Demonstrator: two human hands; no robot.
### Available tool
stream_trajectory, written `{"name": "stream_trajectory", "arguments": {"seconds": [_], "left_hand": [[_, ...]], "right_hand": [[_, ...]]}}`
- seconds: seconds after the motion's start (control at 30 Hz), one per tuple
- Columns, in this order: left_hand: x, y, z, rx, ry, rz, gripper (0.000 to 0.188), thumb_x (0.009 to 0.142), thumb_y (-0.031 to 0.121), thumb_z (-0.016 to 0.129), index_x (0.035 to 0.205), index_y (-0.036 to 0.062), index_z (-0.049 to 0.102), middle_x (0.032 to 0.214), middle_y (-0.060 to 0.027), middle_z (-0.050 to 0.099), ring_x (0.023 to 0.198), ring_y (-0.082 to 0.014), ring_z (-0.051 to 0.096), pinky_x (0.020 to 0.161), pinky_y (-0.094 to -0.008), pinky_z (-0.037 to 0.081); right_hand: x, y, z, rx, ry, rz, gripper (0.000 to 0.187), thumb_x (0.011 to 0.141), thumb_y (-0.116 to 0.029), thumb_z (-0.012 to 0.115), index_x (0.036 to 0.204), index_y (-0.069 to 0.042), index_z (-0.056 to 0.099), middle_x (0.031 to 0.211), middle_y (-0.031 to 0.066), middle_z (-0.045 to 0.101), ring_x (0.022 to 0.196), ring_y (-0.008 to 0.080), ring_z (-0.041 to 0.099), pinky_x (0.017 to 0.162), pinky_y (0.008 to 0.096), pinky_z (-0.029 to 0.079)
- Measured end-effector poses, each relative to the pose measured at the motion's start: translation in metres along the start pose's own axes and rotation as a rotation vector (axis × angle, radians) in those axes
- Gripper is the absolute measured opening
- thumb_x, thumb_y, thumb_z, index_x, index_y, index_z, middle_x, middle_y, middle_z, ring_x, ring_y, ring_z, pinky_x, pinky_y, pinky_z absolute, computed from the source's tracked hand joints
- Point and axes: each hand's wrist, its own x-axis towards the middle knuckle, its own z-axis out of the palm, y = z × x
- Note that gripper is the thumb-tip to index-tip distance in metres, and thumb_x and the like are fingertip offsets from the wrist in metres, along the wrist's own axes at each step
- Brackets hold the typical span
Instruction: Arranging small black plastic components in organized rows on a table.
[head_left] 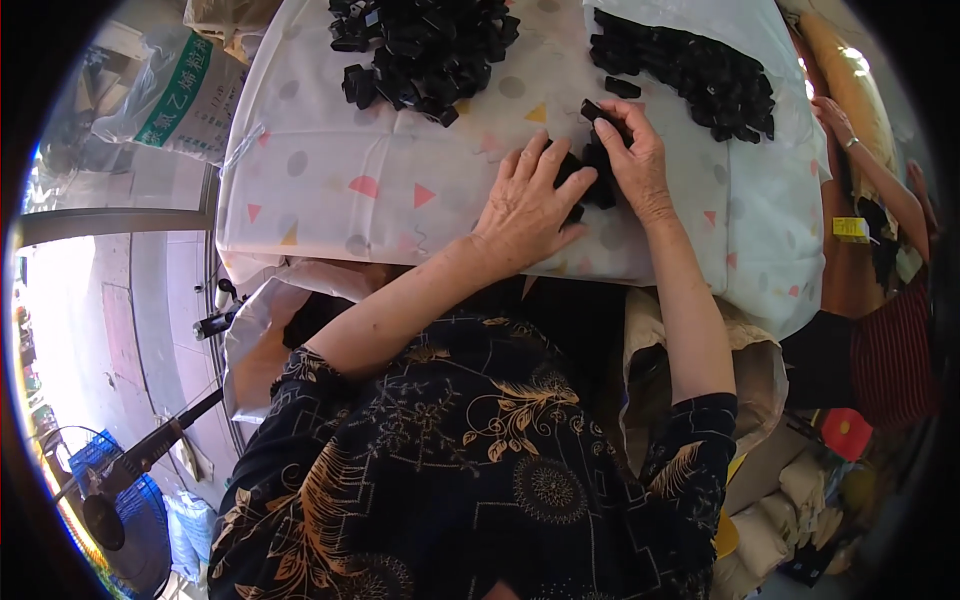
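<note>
As the right hand [645,165] pinches a small black part [591,108] between thumb and fingers, the left hand [525,205], fingers spread, rests by loose black pieces [600,185] just below that grip; a black heap [430,50] lies beyond it.

The cloth-covered table [325,205] is pale, with printed coloured shapes. On it lie a left pile [430,50] and a right pile [705,80] of black pieces, one single piece [622,88] between them, and a small group [600,190] nearer the front edge.
</note>
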Motion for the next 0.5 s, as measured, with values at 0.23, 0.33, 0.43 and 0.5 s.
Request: {"name": "stream_trajectory", "arguments": {"seconds": [0.23, 0.33, 0.43, 0.5], "left_hand": [[-0.007, -0.022, -0.009, 0.036, 0.043, 0.069, 0.048, 0.077, 0.028, 0.078, 0.118, 0.0163, 0.058, 0.129, -0.0176, 0.044, 0.128, -0.0405, 0.04, 0.102, -0.0491, 0.039], [-0.012, -0.033, -0.015, 0.042, 0.065, 0.095, 0.044, 0.075, 0.025, 0.077, 0.114, 0.015, 0.059, 0.125, -0.0175, 0.045, 0.125, -0.0394, 0.043, 0.101, -0.0483, 0.041], [-0.011, -0.04, -0.019, 0.043, 0.089, 0.122, 0.043, 0.072, 0.022, 0.076, 0.112, 0.0148, 0.06, 0.121, -0.0167, 0.047, 0.12, -0.0378, 0.046, 0.098, -0.0469, 0.042], [-0.006, -0.045, -0.022, 0.106, 0.033, 0.096, 0.043, 0.072, 0.022, 0.075, 0.112, 0.0151, 0.06, 0.12, -0.0163, 0.048, 0.117, -0.0366, 0.047, 0.096, -0.0461, 0.043]], "right_hand": [[-0.013, 0.018, -0.037, -0.589, 0.258, -0.109, 0.026, 0.094, -0.016, 0.067, 0.117, -0.004, 0.064, 0.119, 0.0112, 0.063, 0.103, 0.0227, 0.062, 0.088, 0.0316, 0.051], [-0.016, -0.001, -0.046, -0.636, 0.12, -0.401, 0.045, 0.088, -0.03, 0.071, 0.127, -0.009, 0.061, 0.134, 0.0132, 0.054, 0.119, 0.0326, 0.053, 0.1, 0.041, 0.043], [-0.025, -0.021, -0.037, -0.663, -0.146, -0.52, 0.063, 0.083, -0.04, 0.072, 0.137, -0.015, 0.054, 0.141, 0.0105, 0.048, 0.128, 0.0346, 0.046, 0.108, 0.0457, 0.035], [-0.026, -0.02, -0.031, -0.758, -0.349, -0.4, 0.064, 0.082, -0.04, 0.073, 0.138, -0.016, 0.053, 0.143, 0.0107, 0.045, 0.13, 0.0348, 0.044, 0.109, 0.0469, 0.034]]}}
